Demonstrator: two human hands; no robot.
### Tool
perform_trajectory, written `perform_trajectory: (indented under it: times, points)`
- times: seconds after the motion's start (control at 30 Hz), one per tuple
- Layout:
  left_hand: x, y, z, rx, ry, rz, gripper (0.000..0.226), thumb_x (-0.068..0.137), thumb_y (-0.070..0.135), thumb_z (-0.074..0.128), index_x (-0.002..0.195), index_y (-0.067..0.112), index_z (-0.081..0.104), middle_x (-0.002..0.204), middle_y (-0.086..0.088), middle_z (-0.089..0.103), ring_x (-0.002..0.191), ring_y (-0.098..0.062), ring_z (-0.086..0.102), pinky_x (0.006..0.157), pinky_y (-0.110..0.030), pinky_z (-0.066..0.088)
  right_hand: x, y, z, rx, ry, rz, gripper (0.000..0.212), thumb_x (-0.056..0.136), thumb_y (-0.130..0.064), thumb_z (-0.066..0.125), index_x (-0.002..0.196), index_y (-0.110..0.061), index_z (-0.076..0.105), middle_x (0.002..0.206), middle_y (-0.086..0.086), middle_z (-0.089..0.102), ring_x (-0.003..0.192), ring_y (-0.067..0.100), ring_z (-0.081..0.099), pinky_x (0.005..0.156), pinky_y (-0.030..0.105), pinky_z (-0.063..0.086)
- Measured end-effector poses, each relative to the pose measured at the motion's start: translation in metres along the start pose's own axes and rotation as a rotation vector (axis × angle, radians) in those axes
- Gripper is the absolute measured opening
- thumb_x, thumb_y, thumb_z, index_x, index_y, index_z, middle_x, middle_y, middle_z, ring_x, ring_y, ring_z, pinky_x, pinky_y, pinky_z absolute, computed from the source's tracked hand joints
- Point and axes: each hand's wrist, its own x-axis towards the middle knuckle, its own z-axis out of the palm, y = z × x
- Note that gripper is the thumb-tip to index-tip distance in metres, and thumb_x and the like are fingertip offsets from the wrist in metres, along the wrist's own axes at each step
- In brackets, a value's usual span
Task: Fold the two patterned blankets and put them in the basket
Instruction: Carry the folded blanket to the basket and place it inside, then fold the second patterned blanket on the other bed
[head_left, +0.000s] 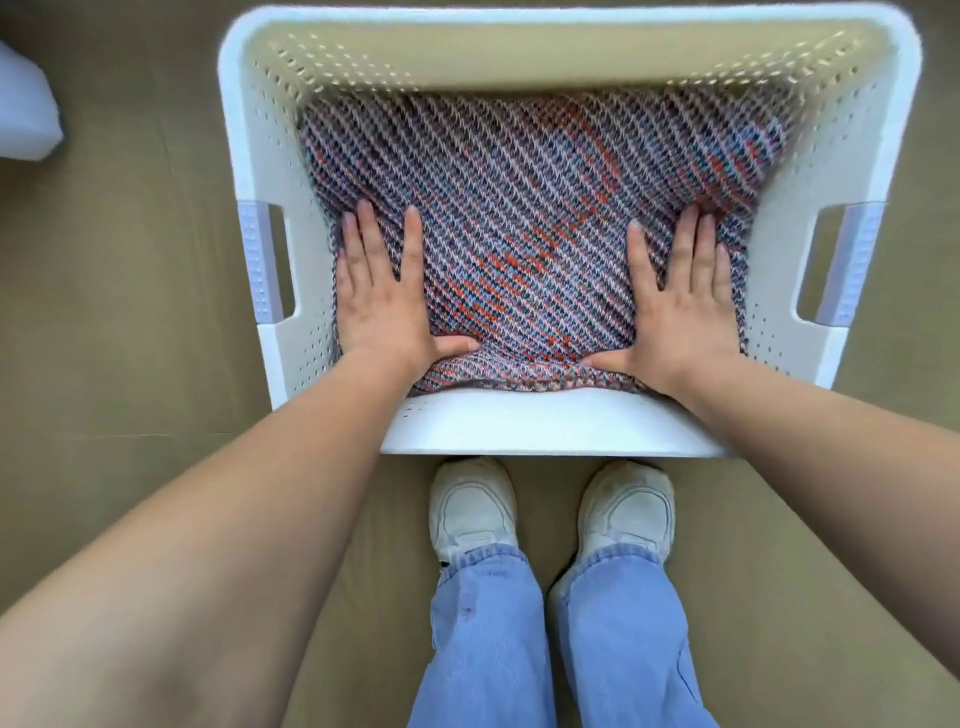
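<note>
as basket (545, 423) sits, shoes (471, 506) (near) stand.

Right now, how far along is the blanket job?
Done: a folded patterned blanket lies inside the white basket. In hand: the left hand and right hand press it flat. Left: I cannot tell whether another lies underneath.

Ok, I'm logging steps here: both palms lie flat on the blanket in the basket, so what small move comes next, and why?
Probably lift both hands straight out. The left hand and right hand press flat, fingers straight, on the patterned blanket, which already lies fairly smooth inside the white basket. Whether a second blanket lies beneath cannot be told.
</note>
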Motion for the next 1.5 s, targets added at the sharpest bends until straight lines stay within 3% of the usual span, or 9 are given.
perform_trajectory:
  times: [0.17,0.27,0.37,0.43,0.57,0.67,0.8,1.17,1.5]
  points:
    - [0.0,0.001,-0.017,0.012,-0.091,-0.007,0.14,0.053,0.08,0.06,0.138,0.018,-0.032,0.148,-0.023,-0.028,0.137,-0.036,-0.024,0.109,-0.041,-0.013,0.001,-0.005,-0.013,-0.073,-0.107,0.027,0.136,0.056,-0.083,0.054,0.136,-0.019,-0.036,0.149,0.026,-0.026,0.139,0.039,-0.022,0.111,0.043,-0.015]
    - [-0.026,0.0,-0.054,0.055,-0.158,0.043,0.128,0.063,0.073,0.062,0.144,0.017,-0.021,0.151,-0.022,-0.02,0.14,-0.036,-0.016,0.114,-0.043,-0.002,-0.024,-0.014,-0.049,-0.044,-0.214,0.022,0.12,0.074,-0.064,0.059,0.141,-0.017,-0.028,0.152,0.024,-0.017,0.142,0.038,-0.012,0.115,0.045,-0.003]
    - [-0.074,0.003,-0.097,0.045,-0.209,0.089,0.107,0.076,0.063,0.058,0.147,0.014,-0.005,0.155,-0.019,-0.006,0.142,-0.033,-0.006,0.115,-0.044,0.006,-0.069,-0.021,-0.097,0.055,-0.189,-0.051,0.093,0.085,-0.045,0.055,0.147,-0.014,-0.008,0.152,0.021,0.014,0.14,0.034,0.014,0.115,0.043,0.01]
    - [-0.113,0.01,-0.131,0.022,-0.223,0.118,0.097,0.081,0.06,0.053,0.148,0.014,0.0,0.155,-0.016,0.001,0.142,-0.032,-0.003,0.115,-0.044,0.007,-0.107,-0.023,-0.135,0.087,-0.116,-0.057,0.072,0.086,-0.035,0.052,0.144,-0.012,0.016,0.138,0.018,0.038,0.129,0.032,0.033,0.112,0.043,0.016]
    - [-0.173,0.021,-0.214,-0.001,-0.144,0.235,0.083,0.086,0.061,0.042,0.147,0.014,0.01,0.156,-0.011,0.011,0.142,-0.032,0.001,0.113,-0.045,0.01,-0.184,-0.028,-0.2,0.152,-0.014,-0.016,0.038,0.086,-0.029,0.048,0.118,-0.009,0.045,0.121,0.013,0.052,0.119,0.029,0.043,0.111,0.043,0.016]
    - [-0.222,0.037,-0.285,0.037,-0.066,0.445,0.077,0.088,0.058,0.042,0.146,0.015,0.018,0.155,-0.008,0.017,0.142,-0.03,0.006,0.112,-0.045,0.015,-0.251,-0.023,-0.25,0.235,0.023,0.045,0.035,0.087,-0.03,0.046,0.115,-0.009,0.045,0.123,0.012,0.052,0.12,0.028,0.043,0.107,0.038,0.02]
    - [-0.252,0.053,-0.336,0.071,-0.025,0.56,0.076,0.089,0.05,0.047,0.148,0.018,0.012,0.156,-0.006,0.011,0.143,-0.026,0.007,0.112,-0.046,0.015,-0.301,-0.031,-0.28,0.34,0.045,0.081,0.04,0.087,-0.03,0.048,0.12,-0.008,0.043,0.125,0.01,0.051,0.122,0.027,0.041,0.106,0.037,0.022]
    - [-0.502,0.193,-0.434,0.44,0.064,1.185,0.073,0.091,0.05,0.043,0.147,0.014,0.012,0.154,-0.006,0.019,0.141,-0.025,0.016,0.108,-0.041,0.026,-0.626,0.029,-0.296,0.678,0.336,0.817,0.062,0.093,-0.037,0.042,0.144,-0.008,0.022,0.151,0.009,0.029,0.139,0.023,0.024,0.113,0.035,0.014]
    - [-0.837,0.3,-0.316,0.69,0.099,1.747,0.065,0.092,0.046,0.043,0.145,0.014,0.021,0.146,-0.007,0.035,0.131,-0.028,0.034,0.101,-0.04,0.033,-0.961,0.004,-0.151,0.841,0.513,1.406,0.062,0.094,-0.039,0.041,0.144,-0.007,0.023,0.149,0.01,0.032,0.136,0.026,0.028,0.112,0.033,0.017]
